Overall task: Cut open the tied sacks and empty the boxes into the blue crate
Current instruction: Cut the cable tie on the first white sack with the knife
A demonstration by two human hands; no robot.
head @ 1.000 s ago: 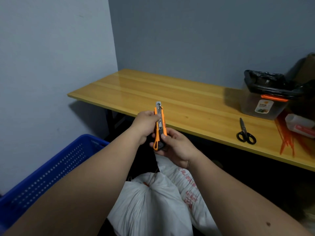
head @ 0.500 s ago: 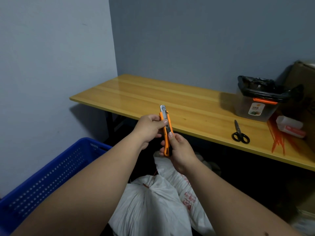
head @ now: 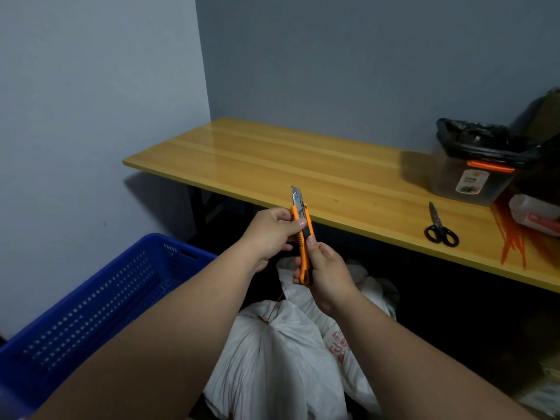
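An orange utility knife point(head: 300, 234) stands upright in front of me, its blade tip pushed out at the top. My right hand point(head: 322, 275) grips the lower handle with the thumb on the black slider. My left hand point(head: 272, 233) pinches the upper part of the knife body. Below the hands lies a white tied sack point(head: 272, 362), its neck bound with an orange tie point(head: 266, 320). A second white sack point(head: 342, 344) with red print lies beside it on the right. The blue crate point(head: 100, 301) stands at the lower left.
A yellow wooden table point(head: 272, 165) runs along the grey wall. On its right end are black scissors point(head: 439, 230), a clear bin lined with a black bag point(head: 475, 165), a white bottle point(head: 533, 213) and several orange ties point(head: 512, 241). A cardboard box point(head: 548, 116) stands far right.
The blade has slid out further from the knife top. Both hands and the knife have shifted slightly right in view and the right thumb sits higher on the slider.
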